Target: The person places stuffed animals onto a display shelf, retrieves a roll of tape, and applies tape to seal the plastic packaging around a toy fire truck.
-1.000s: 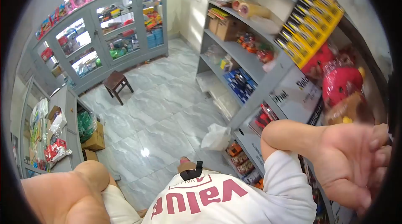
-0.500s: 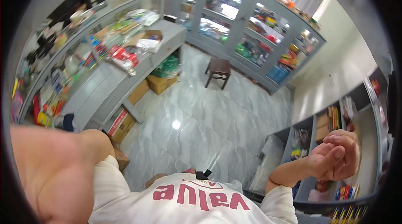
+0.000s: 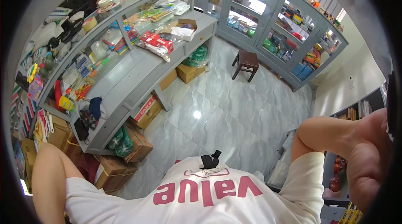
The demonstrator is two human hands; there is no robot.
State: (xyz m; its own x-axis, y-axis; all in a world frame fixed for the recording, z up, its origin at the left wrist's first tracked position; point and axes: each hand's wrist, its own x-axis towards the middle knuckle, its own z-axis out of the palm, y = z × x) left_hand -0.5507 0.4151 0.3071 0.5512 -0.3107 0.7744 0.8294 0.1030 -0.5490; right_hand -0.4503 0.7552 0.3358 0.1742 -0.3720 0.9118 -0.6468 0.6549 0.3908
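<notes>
Head camera catches the right hand, grip indiscernible, near red packages, likely light, slippery, best held side-on, left hand unseen.

So here's the room: at one o'clock stands the stool, out on the floor, with the cabinet behind it against the far side. The table runs from ten round to twelve, packets and an open box on its far half, a cloth on the near end. Cartons sit beneath it at eleven and twelve, more boxes at ten. Over at two to three, there's the shelf unit.
</notes>
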